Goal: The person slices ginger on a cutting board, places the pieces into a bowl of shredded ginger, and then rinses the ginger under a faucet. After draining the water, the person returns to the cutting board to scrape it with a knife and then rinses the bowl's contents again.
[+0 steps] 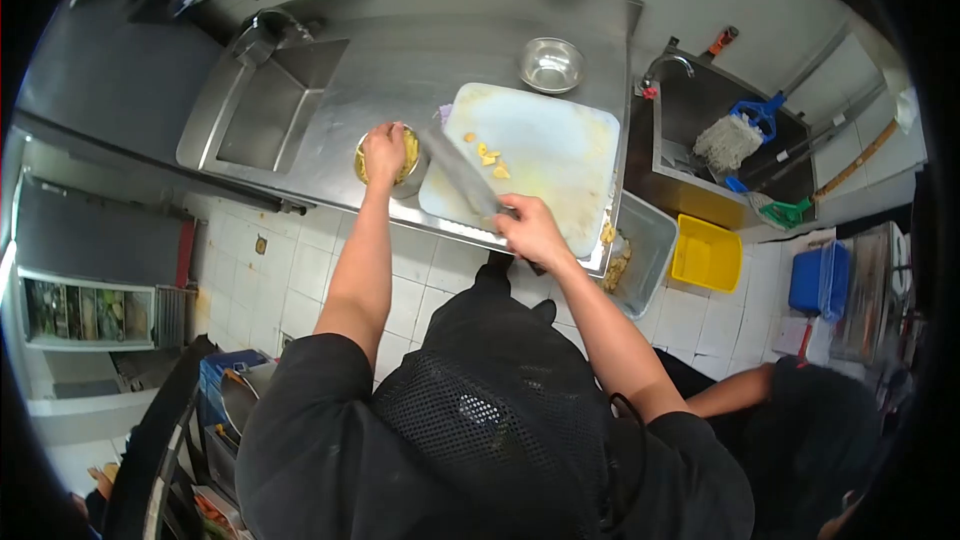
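My left hand is over a round metal bowl of yellow slices. Its fingers are bent together at the slices, and what they pinch, if anything, is hidden. In my right hand is the dark handle of a cleaver. The broad blade, a little blurred, slants up and left over the left edge of a white cutting board. Several small yellow pieces lie on the board, just right of the blade.
An empty metal bowl stands behind the board. At left is a sink; at right, another sink with a mop. A grey bin with scraps and a yellow tub sit on the floor. Another person is close on my right.
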Demonstrator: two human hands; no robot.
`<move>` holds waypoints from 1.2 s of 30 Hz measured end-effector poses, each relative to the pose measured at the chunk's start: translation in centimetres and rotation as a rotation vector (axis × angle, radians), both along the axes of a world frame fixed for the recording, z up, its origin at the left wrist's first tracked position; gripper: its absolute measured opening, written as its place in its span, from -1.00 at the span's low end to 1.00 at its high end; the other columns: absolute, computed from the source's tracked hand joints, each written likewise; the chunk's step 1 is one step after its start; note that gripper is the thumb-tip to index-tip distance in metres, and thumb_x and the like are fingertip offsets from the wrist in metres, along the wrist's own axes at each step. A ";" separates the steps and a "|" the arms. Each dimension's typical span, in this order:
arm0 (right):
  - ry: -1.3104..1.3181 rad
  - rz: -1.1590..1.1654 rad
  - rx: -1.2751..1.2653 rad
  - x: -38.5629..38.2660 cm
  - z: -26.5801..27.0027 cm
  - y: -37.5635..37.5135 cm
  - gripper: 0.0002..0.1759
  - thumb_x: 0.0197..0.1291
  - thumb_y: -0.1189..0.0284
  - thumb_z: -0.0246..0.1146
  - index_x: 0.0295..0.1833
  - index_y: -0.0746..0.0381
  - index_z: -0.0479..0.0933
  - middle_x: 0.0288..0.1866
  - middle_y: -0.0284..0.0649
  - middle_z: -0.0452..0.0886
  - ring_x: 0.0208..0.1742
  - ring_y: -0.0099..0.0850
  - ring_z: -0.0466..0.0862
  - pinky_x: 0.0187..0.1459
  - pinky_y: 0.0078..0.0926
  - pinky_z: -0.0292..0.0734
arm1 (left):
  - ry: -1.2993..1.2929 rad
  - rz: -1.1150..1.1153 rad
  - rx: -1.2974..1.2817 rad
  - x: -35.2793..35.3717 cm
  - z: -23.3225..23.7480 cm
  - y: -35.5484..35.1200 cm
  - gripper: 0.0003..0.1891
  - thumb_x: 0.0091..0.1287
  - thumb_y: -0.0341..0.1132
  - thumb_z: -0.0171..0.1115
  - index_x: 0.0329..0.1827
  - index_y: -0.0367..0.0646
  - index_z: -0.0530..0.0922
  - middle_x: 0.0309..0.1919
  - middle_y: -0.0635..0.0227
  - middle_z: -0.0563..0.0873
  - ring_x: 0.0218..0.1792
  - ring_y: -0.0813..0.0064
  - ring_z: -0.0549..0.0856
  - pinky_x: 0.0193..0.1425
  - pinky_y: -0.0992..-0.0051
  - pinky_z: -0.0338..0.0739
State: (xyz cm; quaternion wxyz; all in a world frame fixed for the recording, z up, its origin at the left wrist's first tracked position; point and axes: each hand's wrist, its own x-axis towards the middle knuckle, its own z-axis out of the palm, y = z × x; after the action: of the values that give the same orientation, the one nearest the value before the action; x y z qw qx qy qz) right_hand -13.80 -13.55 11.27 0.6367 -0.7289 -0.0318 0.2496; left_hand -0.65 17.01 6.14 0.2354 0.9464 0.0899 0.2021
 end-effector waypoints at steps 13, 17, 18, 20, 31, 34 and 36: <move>-0.715 -0.348 -0.966 -1.7 -8.1 -10.0 -0.56 0.12 0.47 0.36 0.16 0.22 0.57 -0.09 -0.03 0.66 0.01 -0.02 0.65 0.04 -0.08 0.58 | -0.018 -0.418 0.331 -3.0 4.3 5.1 -0.82 0.20 -0.28 0.46 -0.26 -0.20 0.80 -0.23 0.17 0.83 -0.23 0.18 0.78 0.14 0.28 0.56; -0.848 -0.407 -0.924 -0.7 -6.4 -5.1 -0.63 0.15 0.53 0.36 0.10 0.28 0.58 -0.10 0.01 0.65 0.03 -0.02 0.62 0.08 -0.10 0.55 | 0.246 -0.463 0.193 -2.8 5.1 7.6 -0.80 0.15 -0.28 0.49 -0.21 -0.15 0.81 -0.20 0.25 0.82 -0.05 0.14 0.67 0.11 0.25 0.58; -0.870 -0.371 -0.765 0.0 -6.3 -3.2 -0.67 0.16 0.55 0.35 0.07 0.31 0.59 -0.10 0.03 0.65 0.02 0.00 0.63 0.08 -0.10 0.56 | 0.246 -0.471 0.190 -2.9 5.4 8.1 -0.80 0.15 -0.28 0.49 -0.21 -0.15 0.81 -0.20 0.25 0.82 -0.05 0.14 0.67 0.11 0.25 0.58; -0.896 -0.293 -0.559 2.1 -4.9 2.4 -0.70 0.20 0.57 0.31 0.08 0.30 0.62 -0.04 0.00 0.66 0.02 -0.02 0.64 0.09 -0.15 0.57 | 0.201 -0.546 0.123 -3.2 5.5 9.0 -0.74 0.11 -0.30 0.53 -0.16 -0.21 0.79 -0.13 0.21 0.80 -0.08 0.14 0.68 0.12 0.24 0.59; -0.847 0.091 -0.705 10.3 -4.6 21.4 -0.88 0.11 0.54 0.24 -0.22 0.26 0.62 -0.19 -0.16 0.66 0.02 -0.19 0.63 0.06 -0.28 0.61 | 0.052 -0.777 -0.017 -2.6 0.4 9.9 -0.82 0.17 -0.41 0.42 -0.17 -0.19 0.78 -0.07 0.24 0.79 -0.03 0.21 0.72 0.06 0.30 0.66; -0.893 0.106 -0.789 10.4 -5.1 22.6 -0.87 0.06 0.56 0.23 -0.27 0.29 0.66 -0.21 -0.15 0.66 -0.02 -0.19 0.63 0.03 -0.29 0.62 | 0.089 -0.754 0.016 -2.6 -1.6 10.0 -0.84 0.16 -0.43 0.36 -0.22 -0.16 0.79 -0.10 0.30 0.80 -0.02 0.27 0.72 0.00 0.34 0.70; -0.953 0.125 -0.842 11.0 -5.0 23.1 -0.87 0.04 0.57 0.23 -0.30 0.30 0.67 -0.22 -0.14 0.67 -0.04 -0.19 0.64 0.02 -0.29 0.63 | 0.108 -0.770 0.047 -2.0 -1.6 10.2 -0.86 0.18 -0.41 0.34 -0.25 -0.16 0.80 -0.13 0.31 0.81 -0.03 0.28 0.72 -0.03 0.33 0.70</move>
State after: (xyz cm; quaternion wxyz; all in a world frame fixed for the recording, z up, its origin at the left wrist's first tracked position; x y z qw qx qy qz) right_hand -2.78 9.56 6.22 0.1961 -0.9444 -0.2531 -0.0741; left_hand -2.70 27.19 4.58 0.2673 0.9253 -0.2643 0.0507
